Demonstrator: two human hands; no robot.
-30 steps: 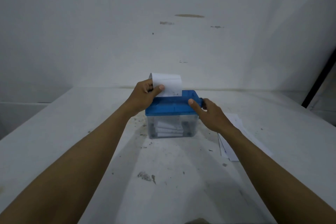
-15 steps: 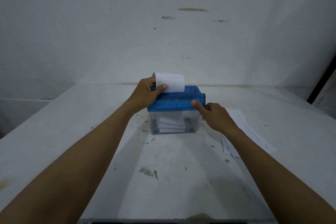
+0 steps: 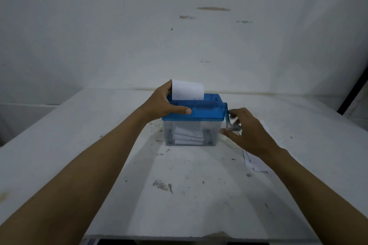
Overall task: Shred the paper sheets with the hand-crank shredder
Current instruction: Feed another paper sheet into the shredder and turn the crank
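Head: shredder [image 3: 199,112] well inside table [image 3: 59,145] edges

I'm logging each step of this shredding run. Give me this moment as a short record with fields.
shredder: blue top, clear bin, on the table
sheet: upright in the top slot
left hand: grips the shredder's top left end
right hand: pinches the crank
bin contents: paper pieces
spare sheets: on the table beneath the right forearm
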